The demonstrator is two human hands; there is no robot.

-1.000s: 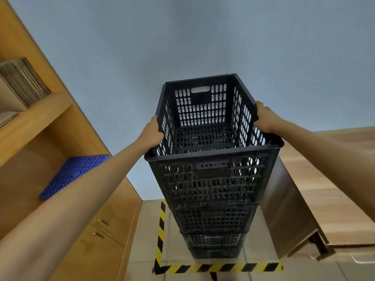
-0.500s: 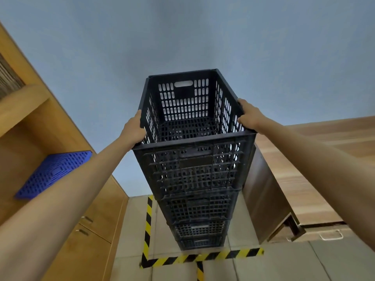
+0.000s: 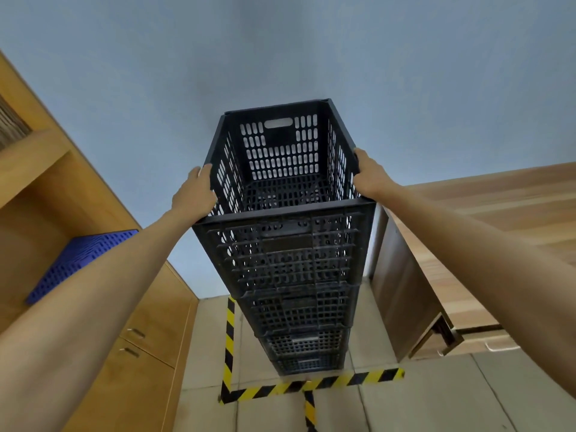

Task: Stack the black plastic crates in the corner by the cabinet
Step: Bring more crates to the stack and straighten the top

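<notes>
Both hands, left hand (image 3: 194, 194) and right hand (image 3: 369, 177), grip the top crate (image 3: 283, 169); an unseated rim could topple the tall stack (image 3: 296, 294).

left: cabinet (image 3: 149, 322) near stack (image 3: 296, 275), floor gap between | right: desk (image 3: 405, 291) just beside | behind: wall (image 3: 280, 42)

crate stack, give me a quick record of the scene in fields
top crate: black, slotted, empty, on top of the stack
stack: black crates on the floor inside the striped tape
left hand: on the top crate's left rim
right hand: on its right rim, fingers curled over the edge
floor marking: yellow and black tape
left side: wooden cabinet, blue slotted panel on its shelf
right side: wooden desk
</notes>
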